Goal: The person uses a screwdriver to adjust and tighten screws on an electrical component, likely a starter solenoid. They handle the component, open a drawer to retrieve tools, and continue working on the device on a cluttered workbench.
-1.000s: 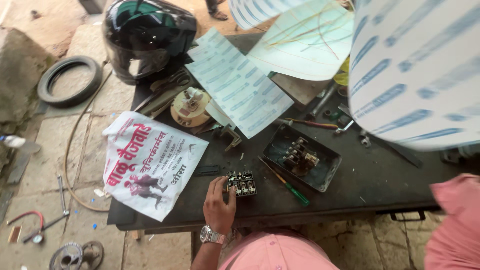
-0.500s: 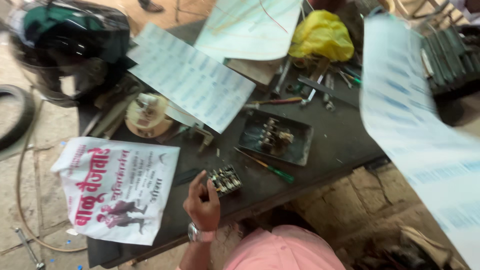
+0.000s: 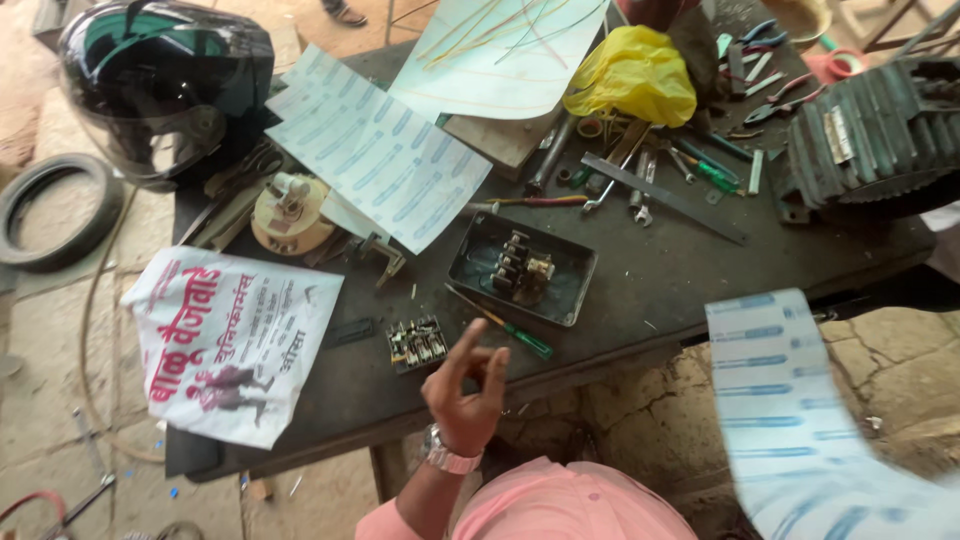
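Observation:
My left hand point(image 3: 465, 390), with a watch on its wrist, hovers over the front edge of the dark metal table point(image 3: 700, 270). Its fingers are loosely curled and apart and hold nothing. Just to its left lies a small black switch block point(image 3: 417, 344) with metal contacts. A green-handled screwdriver point(image 3: 505, 325) lies right beyond the fingertips. Behind the screwdriver sits a black open box point(image 3: 480, 275) with switch parts inside. My right hand is out of view. A blurred striped sheet point(image 3: 800, 420) hangs at the lower right.
A black helmet point(image 3: 160, 80) stands at the back left, with a cream round part point(image 3: 290, 215) and a striped paper sheet point(image 3: 380, 160) nearby. A printed white bag point(image 3: 230, 340) overhangs the front left. Spanners point(image 3: 640, 190), a yellow bag point(image 3: 630, 75) and a finned engine block point(image 3: 870, 130) fill the right. A tyre point(image 3: 50, 210) lies on the ground.
My left hand has come off the switch block and lifted to the right of it. The striped sheet has swung down to the lower right. The view has shifted right.

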